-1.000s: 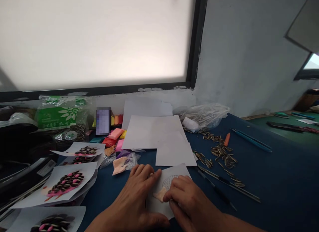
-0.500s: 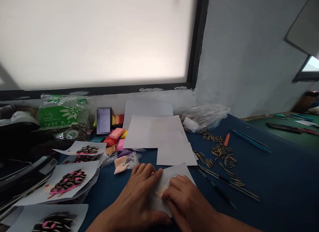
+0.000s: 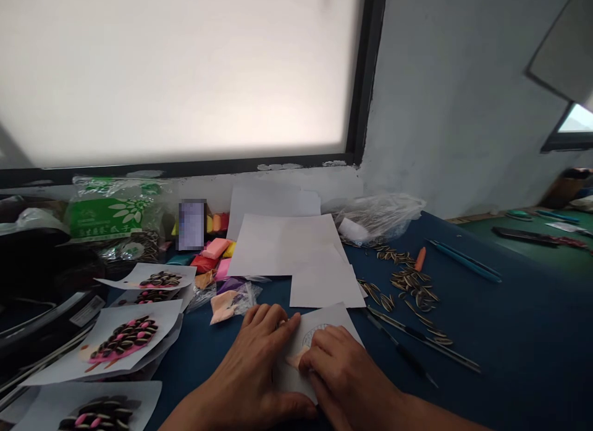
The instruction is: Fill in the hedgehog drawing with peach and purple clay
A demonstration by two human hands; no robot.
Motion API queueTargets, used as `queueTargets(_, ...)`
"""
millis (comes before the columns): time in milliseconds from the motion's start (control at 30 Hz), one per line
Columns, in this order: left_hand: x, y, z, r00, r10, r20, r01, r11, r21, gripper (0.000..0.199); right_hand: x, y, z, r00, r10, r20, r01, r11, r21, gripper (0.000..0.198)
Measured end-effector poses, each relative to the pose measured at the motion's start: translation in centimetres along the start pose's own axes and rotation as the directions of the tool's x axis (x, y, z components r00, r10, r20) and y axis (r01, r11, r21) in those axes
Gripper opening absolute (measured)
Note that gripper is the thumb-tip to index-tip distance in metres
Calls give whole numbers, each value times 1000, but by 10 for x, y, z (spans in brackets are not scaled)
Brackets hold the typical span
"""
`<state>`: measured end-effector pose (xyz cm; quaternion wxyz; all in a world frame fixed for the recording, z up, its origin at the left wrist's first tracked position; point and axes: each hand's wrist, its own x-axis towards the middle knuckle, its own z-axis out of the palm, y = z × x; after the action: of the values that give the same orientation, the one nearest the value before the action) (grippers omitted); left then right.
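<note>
A small white paper card (image 3: pixel 340 317) with a round pencil drawing lies on the blue table in front of me. My left hand (image 3: pixel 259 369) rests across its left side, fingers spread and thumb stretched along the near edge. Peach modelling clay (image 3: pixel 295 358) is spread on the card below the drawing. My right hand (image 3: pixel 340 366) has its fingers curled and pressed onto this clay, hiding part of the drawing. Beyond my left hand sits an opened packet of peach clay (image 3: pixel 225 304).
Finished seed-and-clay pictures (image 3: pixel 125 338) are stacked at the left. Coloured clay packs (image 3: pixel 215 249) and white paper sheets (image 3: pixel 278 246) lie behind. To the right are sunflower seeds (image 3: pixel 412 283), a pen (image 3: pixel 407 354), metal tweezers (image 3: pixel 445 347) and blue tweezers (image 3: pixel 463 261).
My right fingers have shifted very slightly on the clay. The left hand stays in place, and the whole view has moved a little.
</note>
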<state>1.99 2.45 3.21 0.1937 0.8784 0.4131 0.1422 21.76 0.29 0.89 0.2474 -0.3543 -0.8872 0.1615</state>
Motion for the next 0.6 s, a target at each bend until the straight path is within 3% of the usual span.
queueTargets(167,-1,-1,1,1000,-11,4,11,1000,0,84,1,-3,-5,1000,-1,1,1,999,48,14)
queueTargets(400,-1,-2,1,1000,-18,20,18,1000,3,91,-3,-7,-18,992,53,-114,-42,995,95,22)
queueTargets(600,0,0,-1,999,-18,33,18,1000,4,91,-2,-3,-12,998,54,-41,-50,994,98,13)
